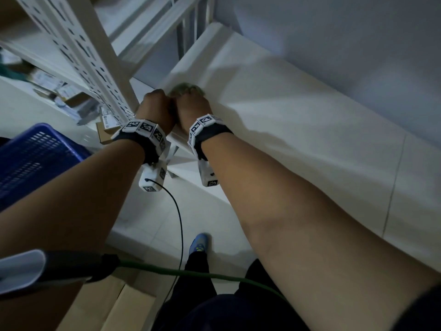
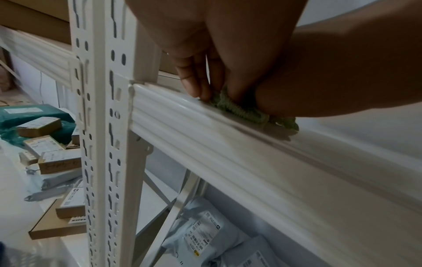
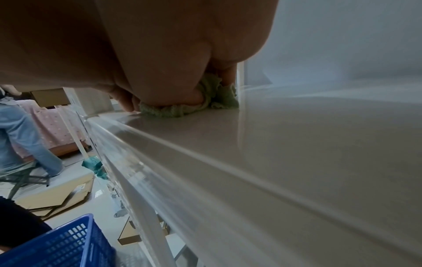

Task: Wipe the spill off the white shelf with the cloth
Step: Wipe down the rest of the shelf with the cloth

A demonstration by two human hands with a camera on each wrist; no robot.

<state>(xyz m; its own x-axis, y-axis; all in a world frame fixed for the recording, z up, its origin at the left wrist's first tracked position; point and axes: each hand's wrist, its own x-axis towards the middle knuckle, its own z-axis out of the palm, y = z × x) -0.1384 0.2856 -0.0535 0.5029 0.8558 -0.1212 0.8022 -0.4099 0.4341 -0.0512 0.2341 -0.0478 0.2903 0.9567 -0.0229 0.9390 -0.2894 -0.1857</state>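
A crumpled green cloth lies at the front left corner of the white shelf. My right hand is bunched on top of it, fingers curled round the cloth and pressing it onto the board. My left hand sits tight against the right one, its bent fingers pinching the cloth's left end at the shelf's front lip. The hands hide most of the cloth. I see no spill on the bare board.
A perforated white upright stands just left of my hands. Behind the shelf is a grey wall. A blue basket stands low on the left. Boxes and parcels lie below. A seated person is further off.
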